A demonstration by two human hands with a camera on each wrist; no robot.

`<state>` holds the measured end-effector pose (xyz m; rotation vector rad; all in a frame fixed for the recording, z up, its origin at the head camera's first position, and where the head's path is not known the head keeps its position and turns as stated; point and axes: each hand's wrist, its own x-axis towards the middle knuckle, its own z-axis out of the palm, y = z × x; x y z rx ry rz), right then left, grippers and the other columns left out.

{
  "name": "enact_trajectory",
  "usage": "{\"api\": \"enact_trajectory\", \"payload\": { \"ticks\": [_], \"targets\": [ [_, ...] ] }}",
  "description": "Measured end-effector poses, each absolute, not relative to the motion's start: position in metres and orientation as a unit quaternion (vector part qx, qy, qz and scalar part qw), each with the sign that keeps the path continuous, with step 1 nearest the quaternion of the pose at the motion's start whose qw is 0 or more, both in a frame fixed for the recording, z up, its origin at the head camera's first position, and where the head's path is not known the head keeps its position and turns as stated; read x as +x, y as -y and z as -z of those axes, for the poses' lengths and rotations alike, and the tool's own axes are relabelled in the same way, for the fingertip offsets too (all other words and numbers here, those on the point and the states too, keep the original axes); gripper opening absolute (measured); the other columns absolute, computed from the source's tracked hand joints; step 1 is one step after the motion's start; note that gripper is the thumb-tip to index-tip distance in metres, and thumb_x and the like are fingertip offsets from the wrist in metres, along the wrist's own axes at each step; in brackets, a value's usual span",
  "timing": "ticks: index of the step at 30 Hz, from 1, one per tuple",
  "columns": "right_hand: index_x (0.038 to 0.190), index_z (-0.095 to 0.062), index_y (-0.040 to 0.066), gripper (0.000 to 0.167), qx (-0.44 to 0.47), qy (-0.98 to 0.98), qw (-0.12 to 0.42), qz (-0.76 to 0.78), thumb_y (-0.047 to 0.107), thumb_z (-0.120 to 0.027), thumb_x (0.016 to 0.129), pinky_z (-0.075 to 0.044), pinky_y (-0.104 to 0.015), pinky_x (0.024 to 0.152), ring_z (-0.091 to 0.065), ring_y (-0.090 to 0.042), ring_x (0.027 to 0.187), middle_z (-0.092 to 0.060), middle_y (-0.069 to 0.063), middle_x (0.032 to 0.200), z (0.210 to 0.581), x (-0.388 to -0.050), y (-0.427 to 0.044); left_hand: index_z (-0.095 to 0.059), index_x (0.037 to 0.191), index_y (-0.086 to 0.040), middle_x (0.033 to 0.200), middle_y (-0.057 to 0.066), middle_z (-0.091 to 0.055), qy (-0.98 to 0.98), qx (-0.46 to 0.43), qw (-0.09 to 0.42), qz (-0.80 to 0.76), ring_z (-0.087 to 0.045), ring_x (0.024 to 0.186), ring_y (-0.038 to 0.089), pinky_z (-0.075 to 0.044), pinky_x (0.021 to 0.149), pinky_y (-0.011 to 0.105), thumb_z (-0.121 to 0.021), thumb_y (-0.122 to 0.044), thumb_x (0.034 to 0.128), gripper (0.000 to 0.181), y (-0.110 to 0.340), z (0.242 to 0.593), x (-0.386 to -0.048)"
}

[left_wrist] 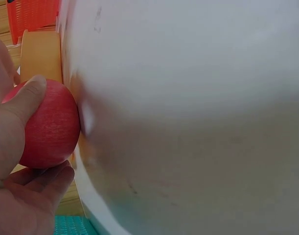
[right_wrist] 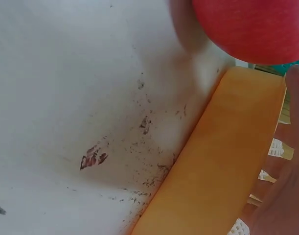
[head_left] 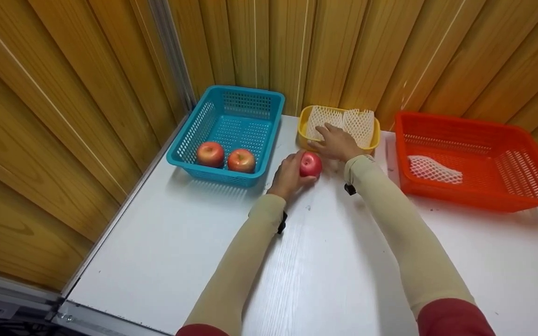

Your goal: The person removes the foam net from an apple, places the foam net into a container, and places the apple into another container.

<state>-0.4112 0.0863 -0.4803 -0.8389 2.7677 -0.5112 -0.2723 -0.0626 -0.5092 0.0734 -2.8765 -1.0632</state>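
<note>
My left hand (head_left: pixel 287 175) grips a red apple (head_left: pixel 311 163) at the table, just in front of a small yellow basket (head_left: pixel 376 135). In the left wrist view the thumb lies across one side of the apple (left_wrist: pixel 54 129) and the fingers are on the other. Over the yellow basket is my right hand (head_left: pixel 337 143), its fingers spread above white foam net sleeves (head_left: pixel 360 125). From the right wrist view, the fingers pass over the basket's rim with bits of netting behind them. Whether the fingertips touch the netting is hard to see.
A blue basket (head_left: pixel 276 105) at the left holds two apples (head_left: pixel 210 154). At the right stands a red basket (head_left: pixel 474 198) with one white foam net (head_left: pixel 432 170) inside. Wood-patterned walls (head_left: pixel 343 51) border the white table (head_left: pixel 166 261) at the back and left.
</note>
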Motion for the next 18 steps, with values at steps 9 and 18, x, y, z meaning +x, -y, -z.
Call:
{"api": "enact_trajectory", "payload": {
  "ticks": [9,18],
  "targets": [
    [0.161,-0.035,0.017,0.076,-0.278,-0.938,0.126,0.166,0.062,-0.048,0.101,-0.019,-0.063,0.121,-0.023,-0.042,0.153,-0.024,-0.019,0.168,0.4866,-0.4113,-0.0923,-0.042,0.152,-0.021,0.144,0.009,-0.056,0.946,0.027,0.031,0.322,-0.054,0.132,0.024,-0.045,0.112,0.039,-0.084,-0.033,0.086,0.079,0.0592,0.5068,-0.2712],
    [0.16,-0.036,0.016,0.07,-0.287,-0.936,0.101,0.178,0.056,-0.049,0.104,-0.02,-0.062,0.122,-0.026,-0.042,0.151,-0.028,-0.019,0.166,0.4867,-0.4103,-0.0929,-0.041,0.153,-0.022,0.144,0.008,-0.056,0.953,0.027,0.017,0.302,-0.054,0.131,0.023,-0.046,0.111,0.04,-0.083,-0.035,0.0864,0.08,0.0604,0.5027,-0.2733]
  ]
}}
